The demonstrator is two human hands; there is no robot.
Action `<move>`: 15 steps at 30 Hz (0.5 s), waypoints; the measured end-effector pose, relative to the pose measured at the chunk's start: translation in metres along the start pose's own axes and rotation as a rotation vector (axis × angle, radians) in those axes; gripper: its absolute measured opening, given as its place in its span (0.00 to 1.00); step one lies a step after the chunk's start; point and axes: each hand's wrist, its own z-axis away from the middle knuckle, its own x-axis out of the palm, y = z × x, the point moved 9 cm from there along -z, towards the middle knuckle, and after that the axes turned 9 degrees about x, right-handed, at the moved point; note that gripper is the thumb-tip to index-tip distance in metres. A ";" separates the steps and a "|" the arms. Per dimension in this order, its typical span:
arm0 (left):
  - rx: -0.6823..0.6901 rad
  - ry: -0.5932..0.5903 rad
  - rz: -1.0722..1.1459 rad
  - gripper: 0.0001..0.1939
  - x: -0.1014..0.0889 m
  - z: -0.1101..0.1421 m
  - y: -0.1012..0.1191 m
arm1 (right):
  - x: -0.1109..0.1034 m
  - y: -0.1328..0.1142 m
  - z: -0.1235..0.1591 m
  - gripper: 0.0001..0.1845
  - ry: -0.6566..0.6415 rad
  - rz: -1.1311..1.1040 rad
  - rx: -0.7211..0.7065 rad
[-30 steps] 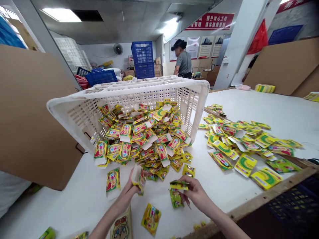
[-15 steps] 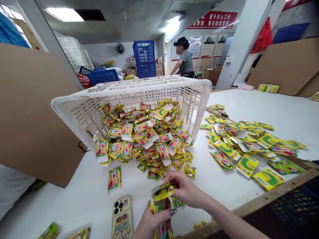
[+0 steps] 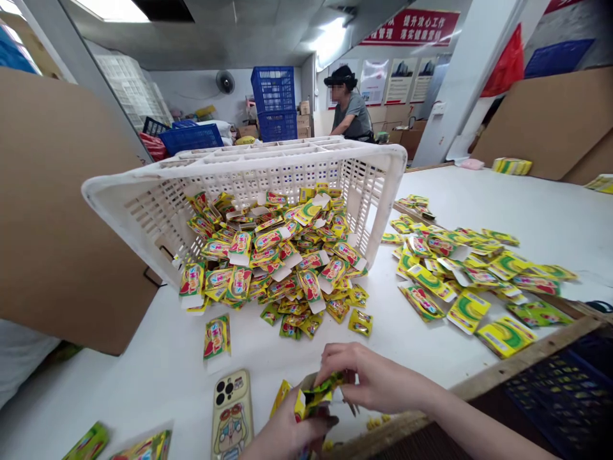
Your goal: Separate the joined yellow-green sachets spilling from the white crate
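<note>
My left hand (image 3: pixel 287 428) and my right hand (image 3: pixel 368 377) meet at the near edge of the white table (image 3: pixel 502 204). Both are closed on a small yellow-green paper box (image 3: pixel 313 397); the left holds it from below and the right fingers pinch its top. Just beyond them a heap of flat yellow-green packets (image 3: pixel 278 262) spills out of a white plastic crate (image 3: pixel 249 176) lying on its side. One packet (image 3: pixel 217 337) lies alone to the left of the hands.
A phone in a cartoon case (image 3: pixel 232 412) lies left of my hands. Flat box blanks (image 3: pixel 474 275) are spread at the right. A cardboard sheet (image 3: pixel 57 211) stands at the left. A person (image 3: pixel 349 108) works behind. A blue crate (image 3: pixel 565 390) sits below the table's right edge.
Both hands came together and drew back to the table's near edge, now working on one small box. The camera tipped slightly; the heap and crate stayed put.
</note>
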 end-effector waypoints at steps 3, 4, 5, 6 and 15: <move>-0.059 -0.122 -0.012 0.12 0.008 0.006 -0.001 | 0.008 -0.011 0.008 0.27 -0.060 0.073 -0.059; -0.071 -0.134 -0.015 0.12 0.009 0.006 -0.002 | 0.011 -0.012 0.009 0.26 -0.061 0.100 -0.061; -0.091 -0.140 -0.008 0.11 0.009 0.006 -0.005 | 0.013 -0.011 0.009 0.25 -0.041 0.124 -0.054; -0.116 -0.147 0.013 0.11 0.010 0.006 -0.009 | 0.012 -0.008 0.007 0.24 -0.001 0.137 -0.033; -0.074 -0.097 0.089 0.16 0.011 0.008 -0.010 | 0.016 -0.005 0.011 0.23 0.003 0.195 -0.071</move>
